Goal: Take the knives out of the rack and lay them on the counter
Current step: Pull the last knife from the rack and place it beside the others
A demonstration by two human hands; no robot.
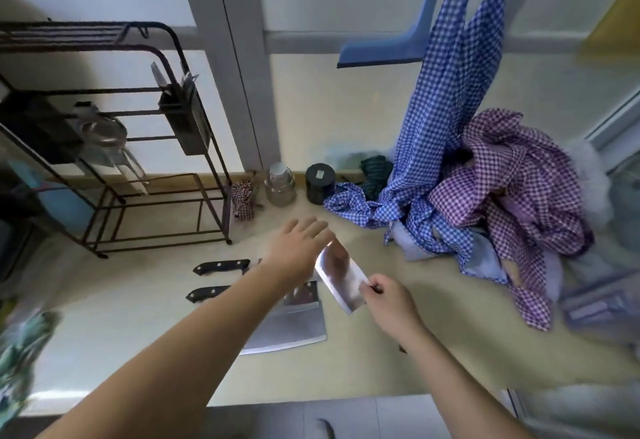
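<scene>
Just above the counter [138, 317], the right hand [388, 296] grips a cleaver [341, 281], fingers clamped on its handle; the left hand [299, 248] hovers with fingers spread over two knives [221, 266] lying near the rack [114, 147].

no readable text anywhere, small pale label on the lid of the black jar [320, 183] too blurred to make out

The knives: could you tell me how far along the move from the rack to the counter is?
Two black-handled knives already lie on the counter. A third cleaver is in hand: the right hand grips its near end, and the left hand is at the blade's far end. It is not yet laid down. Whether the rack holds more knives is unclear.
</scene>
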